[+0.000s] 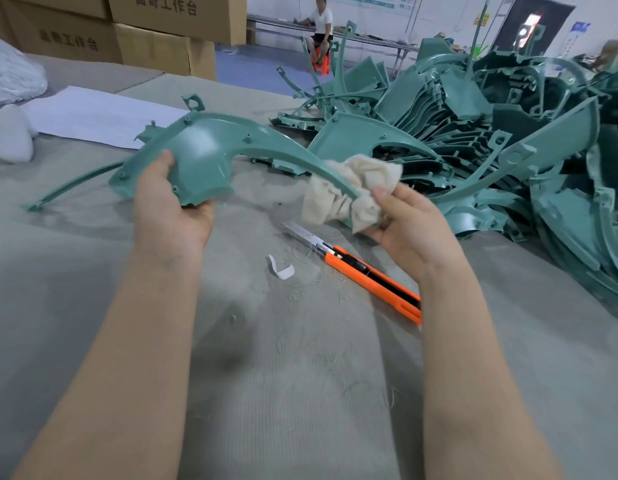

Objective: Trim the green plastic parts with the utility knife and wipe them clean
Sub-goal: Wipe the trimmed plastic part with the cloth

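Left hand [172, 216] tight round green part [203, 150] — right hand [409, 226] tight round cloth [342, 195] on its arm.

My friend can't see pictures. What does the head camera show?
The left hand holds a curved green plastic part while the right hand wraps a cloth round its thin arm. An orange utility knife lies nearby, blade out.

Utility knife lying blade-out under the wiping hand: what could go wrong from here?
1. The utility knife lies on the table with its blade extended, just below the right hand and the cloth. A downward wipe or a careless reach could cut that hand or snag the cloth.
2. The left hand grips only the wide end of the long green part, so its thin arm might flex or slip under wiping pressure.
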### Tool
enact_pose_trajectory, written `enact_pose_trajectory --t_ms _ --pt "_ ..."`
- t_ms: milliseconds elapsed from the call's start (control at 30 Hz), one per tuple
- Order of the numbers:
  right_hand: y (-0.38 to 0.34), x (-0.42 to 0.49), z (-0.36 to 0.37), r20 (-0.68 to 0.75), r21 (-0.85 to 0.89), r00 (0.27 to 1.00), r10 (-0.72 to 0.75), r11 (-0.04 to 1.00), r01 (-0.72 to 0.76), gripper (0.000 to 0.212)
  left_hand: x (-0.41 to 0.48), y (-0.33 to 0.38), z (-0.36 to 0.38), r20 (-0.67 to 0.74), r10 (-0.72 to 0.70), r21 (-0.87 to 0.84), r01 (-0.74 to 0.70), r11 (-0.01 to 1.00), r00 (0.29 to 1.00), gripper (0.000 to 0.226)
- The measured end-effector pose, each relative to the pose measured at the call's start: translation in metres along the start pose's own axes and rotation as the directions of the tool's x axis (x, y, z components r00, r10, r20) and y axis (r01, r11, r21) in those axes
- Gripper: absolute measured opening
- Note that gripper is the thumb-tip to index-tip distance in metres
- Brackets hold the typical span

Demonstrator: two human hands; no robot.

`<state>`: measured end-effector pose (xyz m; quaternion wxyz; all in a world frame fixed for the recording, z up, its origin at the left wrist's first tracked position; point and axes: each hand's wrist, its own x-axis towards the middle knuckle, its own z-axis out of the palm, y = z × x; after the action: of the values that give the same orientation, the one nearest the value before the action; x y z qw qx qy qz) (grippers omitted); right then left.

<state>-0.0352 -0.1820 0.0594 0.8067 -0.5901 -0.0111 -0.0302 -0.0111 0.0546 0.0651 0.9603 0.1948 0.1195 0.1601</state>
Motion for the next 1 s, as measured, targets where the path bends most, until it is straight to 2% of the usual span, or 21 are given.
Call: enact_pose_trajectory --t_ms 67,100,167,200,267,333,400,467,533,633,767,833,967,1000 --pt "-0.002 0.003 0.001 -0.22 0.123 0.973 -0.066 0.988 0.095 0.017 -0.001 -0.001 0.001 -0.004 -0.011 -0.021 0.011 1.0 1.0 0.007" --pt "-0.003 0.004 0.0 -0.309 0.128 0.945 -0.104 0.98 0.15 0.017 -0.002 -0.001 0.001 -0.008 -0.013 -0.025 0.013 1.0 1.0 0.007" --pt "-0.003 0.004 -0.001 -0.402 0.09 0.896 -0.188 0.966 0.243 0.019 -0.001 -0.001 0.002 -0.022 -0.012 -0.032 0.011 0.999 1.0 0.006" --pt "-0.003 0.003 -0.001 -0.405 0.061 0.886 -0.224 0.961 0.271 0.02 -0.001 -0.001 0.002 -0.025 -0.011 -0.035 0.01 0.999 1.0 0.006" --pt "-0.003 0.001 0.001 -0.337 -0.086 0.898 -0.284 0.959 0.271 0.023 -0.001 -0.002 0.003 -0.018 -0.009 -0.03 0.008 1.0 1.0 0.005" --pt "0.0 0.0 0.008 -0.196 -0.303 0.928 -0.317 0.92 0.25 0.023 -0.001 -0.004 0.003 0.002 -0.013 -0.021 0.013 1.0 1.0 0.007" --pt "0.007 0.001 0.014 -0.077 -0.491 0.936 -0.343 0.83 0.264 0.015 -0.002 -0.006 0.004 0.005 -0.033 -0.026 0.034 0.999 0.999 0.009" --pt "0.012 0.002 0.017 -0.002 -0.59 0.919 -0.394 0.742 0.317 0.007 -0.003 -0.006 0.005 0.0 -0.06 -0.061 0.059 0.996 0.998 0.009" --pt "0.014 0.003 0.016 0.055 -0.68 0.905 -0.421 0.648 0.342 0.018 -0.003 -0.006 0.006 0.007 -0.08 -0.083 0.08 0.993 0.997 0.009" --pt "0.016 0.006 0.014 0.068 -0.786 0.916 -0.395 0.545 0.294 0.01 -0.005 -0.008 0.006 0.017 -0.105 -0.057 0.106 0.993 0.994 0.008" --pt "0.02 0.008 0.015 -0.009 -0.83 0.897 -0.443 0.504 0.24 0.032 -0.007 -0.01 0.009 0.045 -0.097 0.001 0.097 0.995 0.994 0.009" --pt "0.021 0.01 0.016 -0.099 -0.813 0.884 -0.457 0.549 0.193 0.037 -0.009 -0.01 0.011 0.089 -0.065 0.054 0.06 0.997 0.994 0.008" --pt "0.015 0.016 0.007 -0.428 -0.585 0.817 -0.386 0.808 0.075 0.035 -0.012 -0.005 0.011 0.198 0.012 0.057 -0.023 0.998 0.98 0.008" --pt "0.013 0.015 0.001 -0.492 -0.557 0.79 -0.367 0.83 0.039 0.031 -0.012 -0.001 0.011 0.224 0.033 0.016 -0.038 0.999 0.974 0.01"
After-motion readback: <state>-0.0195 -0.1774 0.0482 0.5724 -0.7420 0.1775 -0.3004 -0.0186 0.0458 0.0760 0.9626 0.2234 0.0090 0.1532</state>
